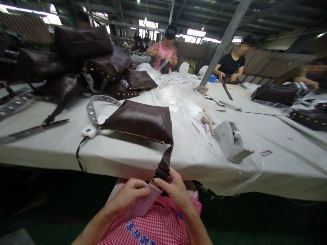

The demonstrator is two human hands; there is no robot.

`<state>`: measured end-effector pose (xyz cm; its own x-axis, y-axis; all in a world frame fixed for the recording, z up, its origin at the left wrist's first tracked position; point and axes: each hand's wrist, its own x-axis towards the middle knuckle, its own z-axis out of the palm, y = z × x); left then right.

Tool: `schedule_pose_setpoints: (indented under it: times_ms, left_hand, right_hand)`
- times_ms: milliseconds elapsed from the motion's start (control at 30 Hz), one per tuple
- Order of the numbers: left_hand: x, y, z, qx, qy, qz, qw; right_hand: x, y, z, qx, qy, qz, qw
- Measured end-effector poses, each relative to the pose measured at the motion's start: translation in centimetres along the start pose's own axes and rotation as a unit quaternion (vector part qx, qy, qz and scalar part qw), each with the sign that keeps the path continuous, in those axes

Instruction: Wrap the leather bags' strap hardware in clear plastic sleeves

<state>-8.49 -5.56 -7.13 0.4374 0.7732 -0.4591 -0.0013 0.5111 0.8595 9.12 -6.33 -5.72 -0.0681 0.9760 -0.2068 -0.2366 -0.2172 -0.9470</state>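
A dark brown leather bag (pixel 143 120) with a gold zipper lies on the white-covered table in front of me. Its strap (pixel 166 156) hangs over the near edge to a dark buckle (pixel 161 172). My right hand (pixel 175 187) grips the strap at the buckle, thumb in front. Beside it my left hand (pixel 131 194) pinches a clear plastic sleeve (pixel 148 200) against the strap's lower end, over my red checked apron (pixel 158 221). From the bag's left side curves another strap part (pixel 93 109), studded and wrapped in plastic.
Brown bags (pixel 81 51) are piled at the left, near scissors (pixel 55 124). A white device (pixel 90 131) with a black cord sits by the bag. Right stand a tape dispenser (pixel 231 141) and plastic scraps (pixel 176 95). Several co-workers are across the table, beside a slanted metal post (pixel 222 44).
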Motion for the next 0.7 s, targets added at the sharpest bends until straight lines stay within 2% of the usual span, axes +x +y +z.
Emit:
schedule_pose_setpoints:
  times_ms: [233, 533, 700]
  left_hand:
    - [0.3, -0.9, -0.2, -0.092, -0.054, -0.019, 0.994]
    - [-0.1, -0.3, 1.0, -0.138, -0.018, -0.004, 0.99]
    - [0.0, -0.7, 0.8, -0.128, -0.01, 0.013, 0.992]
  right_hand:
    - [0.2, 0.8, 0.0, 0.004, 0.003, 0.0, 1.0]
    - [0.4, 1.3, 0.1, -0.018, 0.015, -0.02, 1.0]
    - [0.1, 1.0, -0.3, -0.003, -0.03, -0.008, 1.0]
